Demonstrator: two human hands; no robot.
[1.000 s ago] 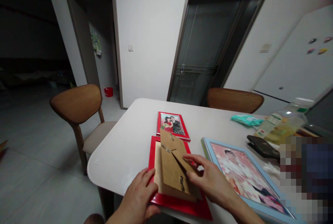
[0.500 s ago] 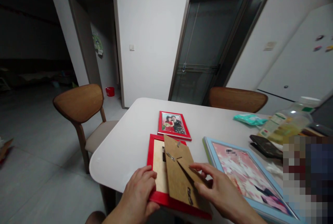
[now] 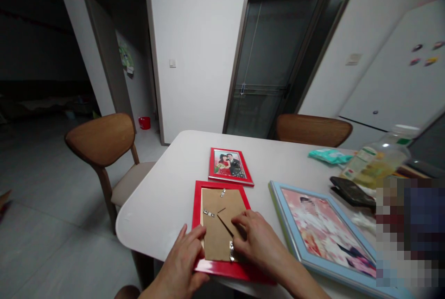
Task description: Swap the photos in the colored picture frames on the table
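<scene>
A red picture frame (image 3: 197, 204) lies face down at the table's near edge. Its brown backing board (image 3: 212, 236), with metal clips and a fold-out stand flap, sits inside the frame's opening, a thin pale strip showing along the left side. At the near left corner my left hand (image 3: 184, 262) grips the frame, fingers on top and thumb at the front edge. My right hand (image 3: 255, 241) is closed on the board's stand flap at the right and covers part of the board. Beyond, a second red frame (image 3: 248, 171) lies face up, showing a photo of a couple.
To the right lies a large light-blue picture frame (image 3: 306, 245) with a photo. Past it are a dark wallet-like object (image 3: 351, 192), a bottle of yellow liquid (image 3: 377, 164) and a teal packet (image 3: 328, 155). Wooden chairs stand at the left (image 3: 104, 139) and far side (image 3: 313, 130).
The backing board has gone from tilted and shifted right to lying nearly flat within the red frame. My right hand has moved left and down with it; my left hand still grips the frame.
</scene>
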